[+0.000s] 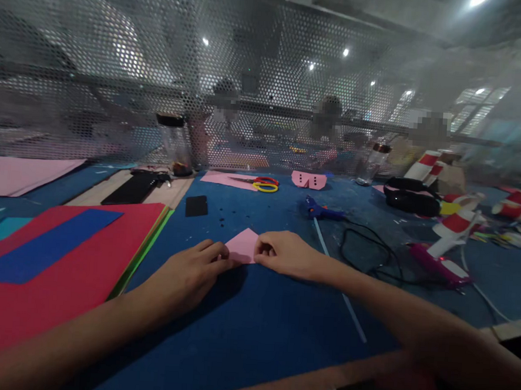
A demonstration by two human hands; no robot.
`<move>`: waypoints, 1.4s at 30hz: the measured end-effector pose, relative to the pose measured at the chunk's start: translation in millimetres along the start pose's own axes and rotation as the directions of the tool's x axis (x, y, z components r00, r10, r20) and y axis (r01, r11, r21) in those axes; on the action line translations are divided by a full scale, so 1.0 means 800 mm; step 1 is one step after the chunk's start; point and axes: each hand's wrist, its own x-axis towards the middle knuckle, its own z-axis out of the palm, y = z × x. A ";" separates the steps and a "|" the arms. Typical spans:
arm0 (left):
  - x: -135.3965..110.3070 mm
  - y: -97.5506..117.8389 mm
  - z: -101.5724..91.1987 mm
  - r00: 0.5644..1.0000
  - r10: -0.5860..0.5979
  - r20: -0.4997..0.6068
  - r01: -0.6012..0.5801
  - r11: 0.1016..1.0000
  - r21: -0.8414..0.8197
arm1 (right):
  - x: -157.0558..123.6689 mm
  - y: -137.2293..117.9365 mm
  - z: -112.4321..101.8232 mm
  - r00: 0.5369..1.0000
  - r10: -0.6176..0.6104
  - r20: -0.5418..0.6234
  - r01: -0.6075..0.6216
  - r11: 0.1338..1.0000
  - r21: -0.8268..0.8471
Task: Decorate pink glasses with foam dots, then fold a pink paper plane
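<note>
A small piece of pink paper (pixel 242 246) with a pointed top lies on the blue tabletop (pixel 235 323) between my hands. My left hand (pixel 198 266) grips its left corner, the thumb and fingers pinched together. On the right edge, my right hand (pixel 283 253) is closed over the paper with curled fingers. Beyond the hands sit a small black square (pixel 197 206) and a few black scraps. A blue glue gun (pixel 323 210) lies past my right hand, and a clear glue stick (pixel 353 318) runs under my right forearm.
Red paper sheets (pixel 59 318) with a blue strip (pixel 49 247) cover the left side. Farther back are a phone (pixel 131 187), scissors (pixel 265 184), a folded pink piece (pixel 309 180) and glass bottles (pixel 175 145). A magenta device (pixel 441 266) and cable lie right; perforated mesh (pixel 259 77) stands behind.
</note>
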 end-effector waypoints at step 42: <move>0.052 0.000 -0.030 0.830 -0.509 0.227 0.555 0.796 -0.243 | -0.001 0.009 0.016 0.997 -0.069 -0.041 0.067 0.996 -0.053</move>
